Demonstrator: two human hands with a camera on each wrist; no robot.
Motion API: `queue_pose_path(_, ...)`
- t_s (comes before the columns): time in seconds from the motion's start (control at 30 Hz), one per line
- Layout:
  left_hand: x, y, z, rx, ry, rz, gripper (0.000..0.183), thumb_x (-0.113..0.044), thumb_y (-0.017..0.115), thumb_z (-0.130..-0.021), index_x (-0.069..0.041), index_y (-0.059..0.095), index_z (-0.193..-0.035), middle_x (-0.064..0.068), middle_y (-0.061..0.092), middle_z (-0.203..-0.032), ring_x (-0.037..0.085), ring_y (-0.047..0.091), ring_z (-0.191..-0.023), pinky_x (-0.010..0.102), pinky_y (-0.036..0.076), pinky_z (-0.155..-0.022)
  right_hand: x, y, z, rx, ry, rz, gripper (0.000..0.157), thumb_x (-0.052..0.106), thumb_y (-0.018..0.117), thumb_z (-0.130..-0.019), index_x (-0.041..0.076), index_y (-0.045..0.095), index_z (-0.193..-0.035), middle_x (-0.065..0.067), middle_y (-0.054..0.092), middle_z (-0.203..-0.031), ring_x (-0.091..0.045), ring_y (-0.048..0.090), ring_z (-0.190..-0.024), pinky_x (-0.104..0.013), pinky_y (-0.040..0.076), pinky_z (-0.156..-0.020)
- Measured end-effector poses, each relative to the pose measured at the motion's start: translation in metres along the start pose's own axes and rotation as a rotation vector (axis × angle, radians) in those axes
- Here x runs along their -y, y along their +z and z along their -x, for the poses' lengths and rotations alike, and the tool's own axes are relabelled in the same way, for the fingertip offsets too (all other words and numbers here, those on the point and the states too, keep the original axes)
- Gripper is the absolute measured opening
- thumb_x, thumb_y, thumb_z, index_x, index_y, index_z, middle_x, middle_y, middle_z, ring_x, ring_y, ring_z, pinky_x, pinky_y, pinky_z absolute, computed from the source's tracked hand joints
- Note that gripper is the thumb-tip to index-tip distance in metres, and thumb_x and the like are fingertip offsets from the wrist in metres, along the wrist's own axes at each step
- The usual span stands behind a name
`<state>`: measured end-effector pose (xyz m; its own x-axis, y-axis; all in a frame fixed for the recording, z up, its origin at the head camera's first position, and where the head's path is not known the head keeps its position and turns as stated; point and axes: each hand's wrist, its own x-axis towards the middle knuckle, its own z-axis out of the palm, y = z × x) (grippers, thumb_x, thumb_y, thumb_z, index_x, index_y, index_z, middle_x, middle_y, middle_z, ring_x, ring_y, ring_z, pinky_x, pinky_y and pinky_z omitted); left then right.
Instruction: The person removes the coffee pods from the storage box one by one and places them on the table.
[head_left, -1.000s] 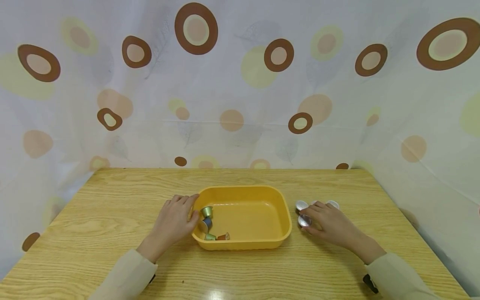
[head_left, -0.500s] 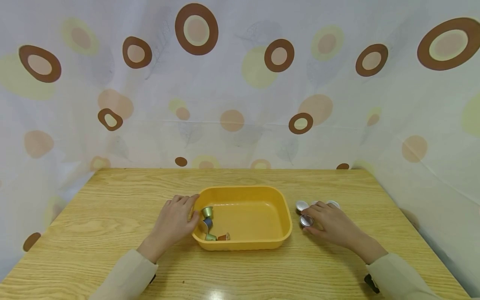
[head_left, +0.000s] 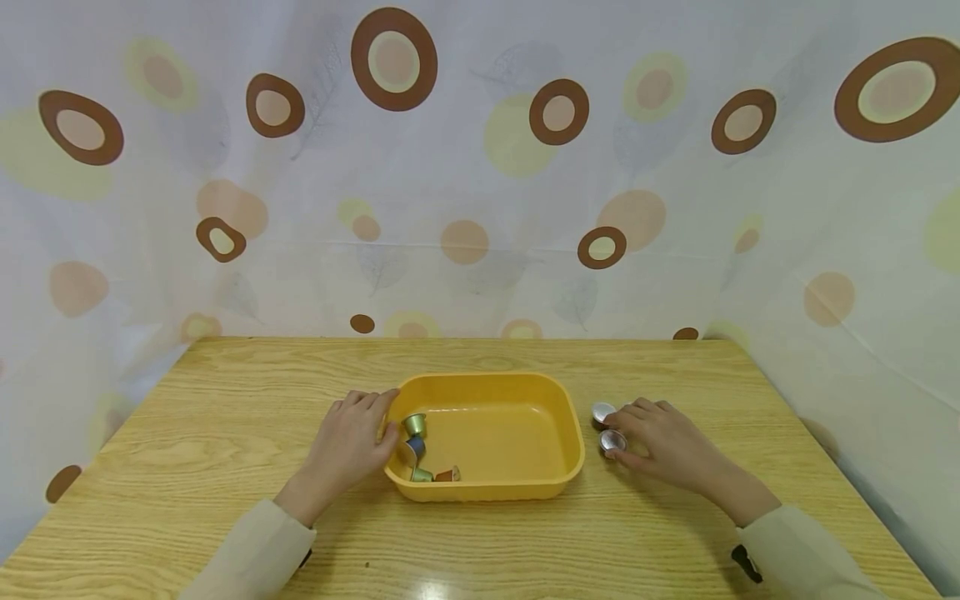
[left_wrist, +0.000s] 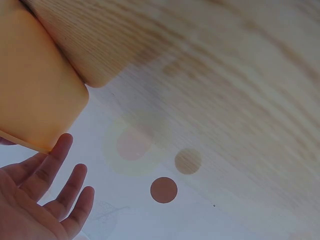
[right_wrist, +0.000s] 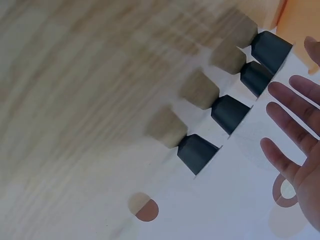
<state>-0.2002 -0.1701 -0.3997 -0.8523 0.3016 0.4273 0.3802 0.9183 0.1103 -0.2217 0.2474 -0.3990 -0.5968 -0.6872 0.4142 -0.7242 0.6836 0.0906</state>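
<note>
Capsules (right_wrist: 197, 154) right of tray (head_left: 487, 492): far pair now hidden by your loosely spread, empty right hand (head_left: 667, 446) in head view; none lifted. Your relaxed left hand (head_left: 351, 437) rests on tray rim.

A gap is left between the tray (head_left: 487, 492) and the dark capsules (right_wrist: 230, 114). The tray's left end is blocked by the left hand (head_left: 348, 442).

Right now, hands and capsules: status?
Left hand touching yellow tub. Right hand at four dark capsules, no clear grip. Capsules silver-side up on table. Right hand hides two from head view.
</note>
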Motion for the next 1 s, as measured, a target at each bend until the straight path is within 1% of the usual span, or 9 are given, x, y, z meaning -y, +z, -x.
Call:
queue_pose_path(0.13,0.0,0.0,0.0,0.003,-0.002,0.002,0.041,-0.022,0.056,-0.084,-0.007,0.057,-0.121,0.006,0.067,-0.101,0.026,0.058,-0.097,0.043,0.048,-0.083,0.0,-0.003,-0.004,0.016,0.016,0.0,0.034,0.029,0.073,-0.073,0.011,0.064,-0.101,0.002,0.066,-0.092,-0.012,0.057,-0.083,-0.036,0.048,-0.069)
queue_pose_path(0.3,0.001,0.001,0.0,0.002,-0.001,-0.001,0.041,-0.023,0.056,-0.084,-0.007,0.057,-0.122,0.006,0.067,-0.101,0.026,0.058,-0.097,0.043,0.048,-0.083,0.002,-0.007,-0.012,0.036,0.033,-0.027,0.032,0.029,0.07,-0.077,0.012,0.064,-0.104,0.002,0.065,-0.096,-0.013,0.057,-0.087,-0.038,0.048,-0.073)
queue_pose_path(0.53,0.001,0.001,0.0,0.001,-0.002,0.003,0.041,-0.023,0.055,-0.084,-0.007,0.057,-0.122,0.006,0.067,-0.102,0.026,0.058,-0.097,0.042,0.048,-0.083,0.004,-0.011,-0.025,-0.004,-0.008,-0.033,0.032,0.029,0.07,-0.077,0.013,0.063,-0.103,0.001,0.066,-0.094,-0.015,0.058,-0.086,-0.038,0.048,-0.073)
queue_pose_path(0.7,0.0,0.001,0.0,0.003,-0.006,0.005,0.041,-0.022,0.056,-0.084,-0.007,0.057,-0.122,0.006,0.067,-0.101,0.026,0.058,-0.097,0.042,0.048,-0.082,0.009,-0.014,-0.035,0.002,-0.023,-0.028,0.033,0.031,0.069,-0.078,0.012,0.064,-0.105,0.001,0.065,-0.097,-0.016,0.058,-0.089,-0.039,0.049,-0.076)
queue_pose_path(0.83,0.0,0.001,0.0,0.006,-0.007,0.002,0.041,-0.022,0.056,-0.084,-0.007,0.057,-0.122,0.006,0.067,-0.102,0.026,0.058,-0.097,0.042,0.048,-0.083,0.014,-0.013,-0.042,-0.005,-0.06,-0.021,0.033,0.033,0.067,-0.08,0.012,0.064,-0.105,0.001,0.065,-0.098,-0.016,0.059,-0.089,-0.039,0.049,-0.077)
queue_pose_path(1.0,-0.001,0.0,0.0,0.007,-0.009,0.005,0.041,-0.022,0.056,-0.084,-0.007,0.057,-0.122,0.006,0.067,-0.102,0.026,0.058,-0.097,0.042,0.047,-0.083,0.022,-0.009,-0.052,-0.034,-0.106,-0.042,0.033,0.03,0.068,-0.079,0.01,0.064,-0.105,0.001,0.066,-0.097,-0.016,0.059,-0.088,-0.038,0.049,-0.077)
